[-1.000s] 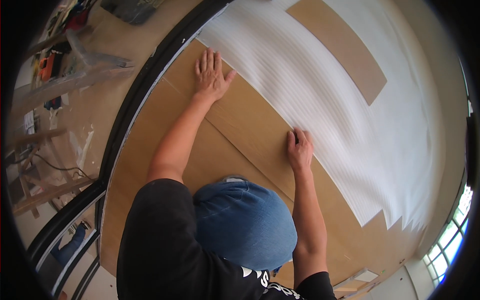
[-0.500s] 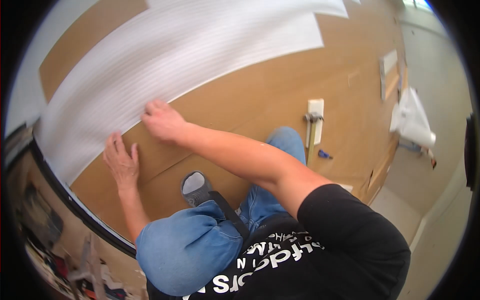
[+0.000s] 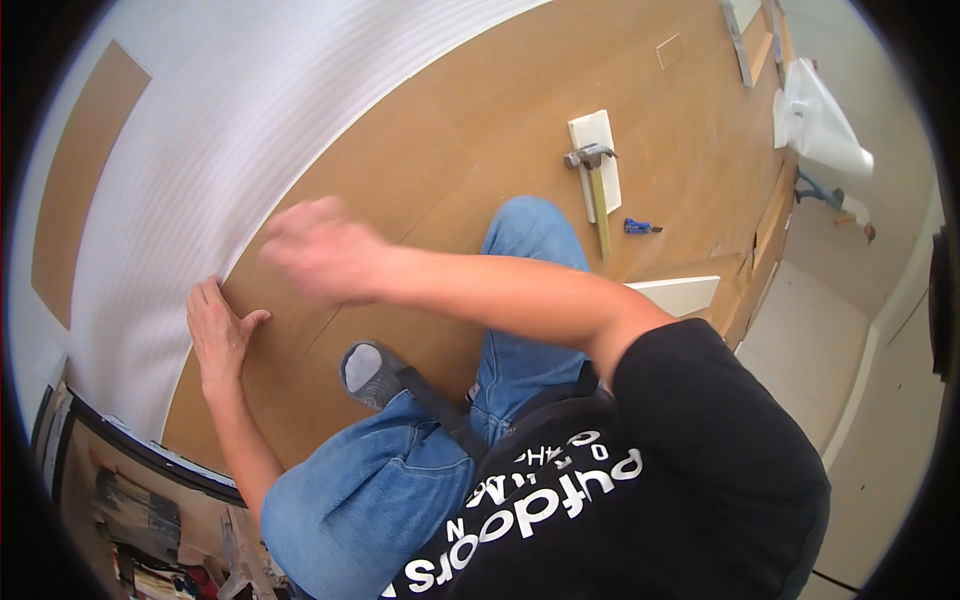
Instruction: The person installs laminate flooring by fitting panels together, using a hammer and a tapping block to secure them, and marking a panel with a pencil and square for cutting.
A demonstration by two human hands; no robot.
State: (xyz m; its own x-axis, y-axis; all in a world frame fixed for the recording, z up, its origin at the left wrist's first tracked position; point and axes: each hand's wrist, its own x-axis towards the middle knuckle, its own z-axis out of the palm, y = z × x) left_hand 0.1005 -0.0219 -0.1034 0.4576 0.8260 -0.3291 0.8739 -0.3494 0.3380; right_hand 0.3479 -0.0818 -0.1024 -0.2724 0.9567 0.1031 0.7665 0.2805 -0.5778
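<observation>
On the brown board floor (image 3: pixel 470 130), one left hand (image 3: pixel 218 335) lies flat, fingers spread, touching the white ribbed sheet's (image 3: pixel 240 130) edge; one blurred right hand (image 3: pixel 318 252) hovers above, holding nothing. One hammer (image 3: pixel 596 195) lies well apart.

A hammer (image 3: pixel 594 180) lies across a white block (image 3: pixel 596 150), a blue knife (image 3: pixel 638 227) just beside.

A room under renovation: brown floor boards (image 3: pixel 480 130) half covered by white underlay (image 3: pixel 230 130), a hammer (image 3: pixel 595 185) lying near the floor's far edge.
</observation>
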